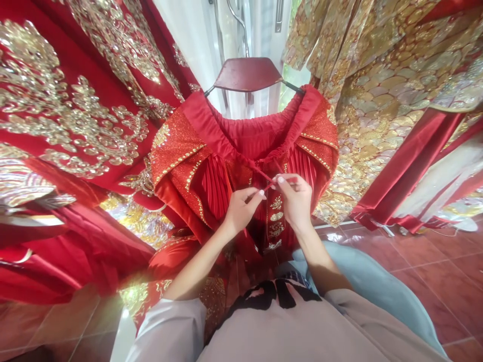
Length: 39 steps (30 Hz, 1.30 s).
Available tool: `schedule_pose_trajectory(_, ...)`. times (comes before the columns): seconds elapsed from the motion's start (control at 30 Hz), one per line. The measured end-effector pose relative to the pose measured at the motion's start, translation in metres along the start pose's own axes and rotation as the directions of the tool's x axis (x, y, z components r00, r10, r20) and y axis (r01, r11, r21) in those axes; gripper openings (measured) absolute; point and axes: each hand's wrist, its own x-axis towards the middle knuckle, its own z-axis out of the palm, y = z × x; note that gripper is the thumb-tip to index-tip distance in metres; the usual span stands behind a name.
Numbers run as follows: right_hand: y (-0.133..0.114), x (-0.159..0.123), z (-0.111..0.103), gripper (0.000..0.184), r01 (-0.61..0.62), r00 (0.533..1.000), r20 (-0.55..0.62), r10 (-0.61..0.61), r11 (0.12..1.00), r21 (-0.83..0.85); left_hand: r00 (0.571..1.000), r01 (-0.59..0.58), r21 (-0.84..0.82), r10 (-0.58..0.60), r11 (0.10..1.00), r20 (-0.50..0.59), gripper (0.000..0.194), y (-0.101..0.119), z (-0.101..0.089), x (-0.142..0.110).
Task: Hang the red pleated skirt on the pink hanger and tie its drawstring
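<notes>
A red skirt [215, 151] with gold trim and pleated panels hangs in front of me by its gathered waistband. The dark red hanger [247, 74] holds the waistband spread at both sides. From the waistband's front runs a thin red drawstring [263, 174]. My left hand [243, 207] pinches the drawstring between thumb and finger. Close beside it, my right hand [296, 198] is also closed on the drawstring, fingertips together. Whether the cord is knotted between them is too small to tell.
Red cloth with silver beadwork [101, 120] hangs at the left. On the right hang gold sequined fabric [381, 95] and a red strip of cloth [407, 166]. A pale blue rounded object [373, 276] is by my right arm, above the red tiled floor [433, 271].
</notes>
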Motion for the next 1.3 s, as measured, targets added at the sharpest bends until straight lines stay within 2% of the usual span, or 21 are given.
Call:
schedule_pose_trajectory(0.13,-0.006,0.005,-0.003,0.019,0.146,0.988,-0.026,-0.151,0.980,-0.132,0.994,0.006,0.005,-0.005,1.000,-0.111,0.032,0.016,-0.007,0.000)
schedule_pose_trajectory(0.2,-0.014,0.015,-0.006,0.023,0.180,0.982,-0.023,-0.186,0.971,-0.155,0.982,-0.036,0.050,0.044,0.998,-0.181,0.034,0.027,-0.018,0.002)
schedule_pose_trajectory(0.3,-0.027,0.045,-0.014,0.025,0.151,0.988,-0.016,-0.151,0.988,-0.028,0.933,-0.126,0.129,0.161,0.984,-0.321,0.034,0.039,-0.048,0.010)
schedule_pose_trajectory(0.4,-0.031,0.083,-0.024,0.021,0.167,0.986,-0.013,-0.167,0.979,0.118,0.862,-0.189,0.085,0.207,0.978,-0.462,0.032,0.040,-0.085,0.020)
schedule_pose_trajectory(0.5,-0.026,0.113,-0.027,0.022,0.207,0.978,0.023,-0.208,0.977,0.045,0.815,-0.241,-0.030,0.185,0.970,-0.548,0.038,0.035,-0.112,0.026)
schedule_pose_trajectory(0.57,-0.022,0.121,-0.024,0.027,0.198,0.978,0.084,-0.192,0.978,-0.069,0.821,-0.191,-0.037,0.139,0.981,-0.553,0.040,0.032,-0.119,0.027)
schedule_pose_trajectory(0.63,-0.022,0.119,-0.019,0.032,0.162,0.973,0.196,-0.125,0.970,-0.180,0.850,-0.051,0.047,0.069,0.998,-0.522,0.038,0.032,-0.118,0.025)
schedule_pose_trajectory(0.7,-0.028,0.112,-0.013,0.036,0.135,0.938,0.348,-0.012,0.934,-0.331,0.892,0.100,0.191,-0.002,0.976,-0.452,0.030,0.033,-0.111,0.023)
schedule_pose_trajectory(0.77,-0.038,0.104,-0.006,0.035,0.194,0.881,0.465,0.089,0.828,-0.526,0.932,0.176,0.346,-0.043,0.922,-0.360,0.024,0.036,-0.099,0.025)
schedule_pose_trajectory(0.87,-0.053,0.095,0.006,0.024,0.439,0.830,0.554,0.071,0.530,-0.726,0.968,0.172,0.527,-0.044,0.832,-0.247,0.032,0.042,-0.078,0.032)
schedule_pose_trajectory(0.93,-0.059,0.091,0.015,0.021,0.542,0.815,0.579,0.028,0.316,-0.779,0.965,0.194,0.632,-0.031,0.750,-0.259,0.041,0.047,-0.065,0.038)
schedule_pose_trajectory(1.0,-0.062,0.088,0.022,0.023,0.550,0.830,0.557,0.012,0.147,-0.822,0.948,0.261,0.726,-0.025,0.636,-0.318,0.051,0.053,-0.054,0.040)
schedule_pose_trajectory(1.07,-0.065,0.084,0.025,0.027,0.530,0.848,0.530,-0.011,0.028,-0.848,0.927,0.337,0.791,-0.036,0.511,-0.373,0.057,0.059,-0.048,0.037)
schedule_pose_trajectory(1.13,-0.066,0.081,0.026,0.029,0.542,0.839,0.542,-0.034,-0.027,-0.840,0.920,0.367,0.828,-0.030,0.423,-0.392,0.053,0.062,-0.047,0.032)
schedule_pose_trajectory(1.17,-0.067,0.079,0.026,0.029,0.554,0.831,0.555,-0.048,-0.031,-0.832,0.926,0.351,0.841,-0.017,0.413,-0.378,0.047,0.063,-0.049,0.029)
schedule_pose_trajectory(1.2,-0.066,0.079,0.025,0.029,0.564,0.824,0.564,-0.063,-0.022,-0.826,0.940,0.308,0.844,-0.004,0.439,-0.341,0.040,0.062,-0.050,0.028)
schedule_pose_trajectory(1.23,-0.066,0.079,0.025,0.028,0.568,0.821,0.566,-0.080,-0.004,-0.823,0.961,0.238,0.829,0.005,0.507,-0.278,0.034,0.060,-0.052,0.028)
schedule_pose_trajectory(1.3,-0.063,0.081,0.027,0.029,0.561,0.825,0.553,-0.115,0.048,-0.826,0.994,0.070,0.681,0.007,0.729,-0.109,0.025,0.054,-0.054,0.034)
